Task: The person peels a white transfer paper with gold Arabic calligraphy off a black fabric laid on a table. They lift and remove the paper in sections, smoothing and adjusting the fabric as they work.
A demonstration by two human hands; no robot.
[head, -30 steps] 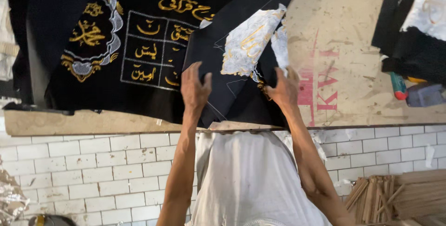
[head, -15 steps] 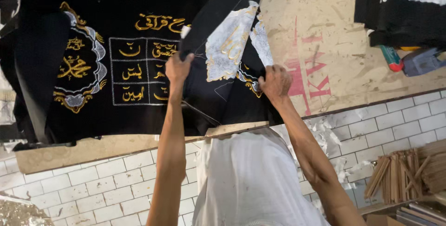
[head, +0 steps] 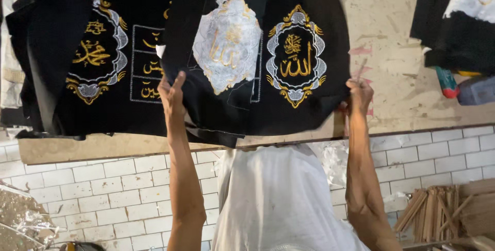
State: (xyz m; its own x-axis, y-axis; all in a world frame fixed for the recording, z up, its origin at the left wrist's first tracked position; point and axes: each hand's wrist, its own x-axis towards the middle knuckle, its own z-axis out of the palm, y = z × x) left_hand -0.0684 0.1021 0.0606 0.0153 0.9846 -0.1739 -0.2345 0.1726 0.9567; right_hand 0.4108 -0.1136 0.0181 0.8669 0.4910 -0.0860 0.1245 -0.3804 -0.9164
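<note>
A black cloth (head: pixel 314 112) with gold and silver embroidery lies over the edge of a beige table (head: pixel 386 50). My left hand (head: pixel 172 95) grips its left part, which is folded over so the white back of an embroidered medallion (head: pixel 227 42) faces up. My right hand (head: pixel 359 94) holds the cloth's right edge, close to a gold and silver medallion (head: pixel 295 63) that faces up. The cloth is stretched between my two hands, which are held wide apart.
A second black embroidered cloth (head: pixel 95 60) lies on the table at the left. More black cloth (head: pixel 459 34) is piled at the top right, beside a blue container (head: pixel 477 91). Below are a white tiled surface (head: pixel 103 189), wooden sticks (head: pixel 443 212) and foil scraps (head: pixel 26 220).
My hands have moved apart, the right one far to the right. The bunched cloth has spread open, and the gold medallion now shows.
</note>
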